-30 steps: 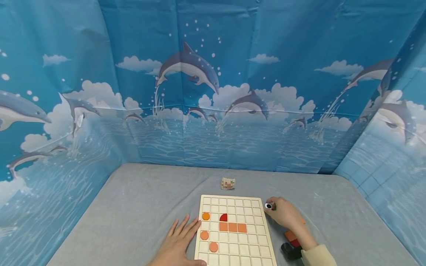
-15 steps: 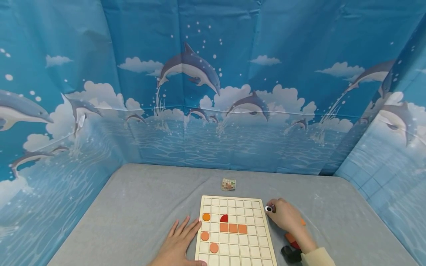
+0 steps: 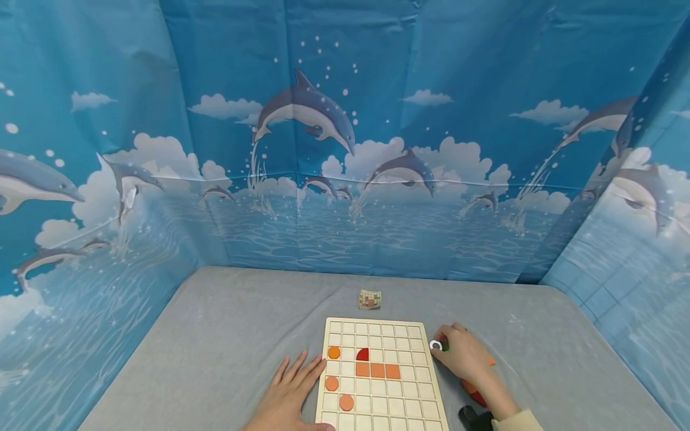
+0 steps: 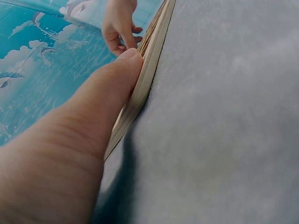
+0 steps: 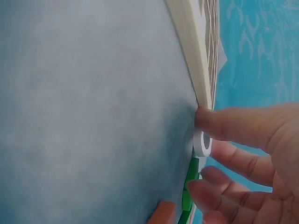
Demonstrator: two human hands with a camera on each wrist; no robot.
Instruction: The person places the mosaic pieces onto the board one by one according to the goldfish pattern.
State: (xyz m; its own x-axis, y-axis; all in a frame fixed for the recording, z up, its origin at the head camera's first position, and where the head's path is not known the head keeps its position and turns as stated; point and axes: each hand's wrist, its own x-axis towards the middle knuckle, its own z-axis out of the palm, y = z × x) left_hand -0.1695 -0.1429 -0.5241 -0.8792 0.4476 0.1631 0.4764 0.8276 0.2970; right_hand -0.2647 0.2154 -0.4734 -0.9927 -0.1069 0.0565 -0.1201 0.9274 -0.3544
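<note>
A wooden grid board (image 3: 385, 392) lies on the grey cloth. It bears orange discs (image 3: 331, 383), a row of orange squares (image 3: 378, 371) and a red quarter-round piece (image 3: 363, 354). My left hand (image 3: 291, 392) rests at its left edge, fingers spread, and the thumb (image 4: 122, 63) presses on the rim in the left wrist view. Beside the board's right edge my right hand (image 3: 463, 353) pinches a white disc with a dark centre (image 3: 436, 345) between thumb and index finger. Green pieces (image 5: 191, 177) lie under its other fingers in the right wrist view.
A small card with a coloured grid pattern (image 3: 369, 299) lies beyond the board. Orange and red pieces (image 3: 474, 392) sit under the right forearm, near a black object (image 3: 474, 419). A dolphin-print curtain (image 3: 345, 149) surrounds the table.
My right hand has shifted slightly nearer along the board's right edge, the white disc with it. Some green now shows beside the disc. The left hand has stayed in place.
</note>
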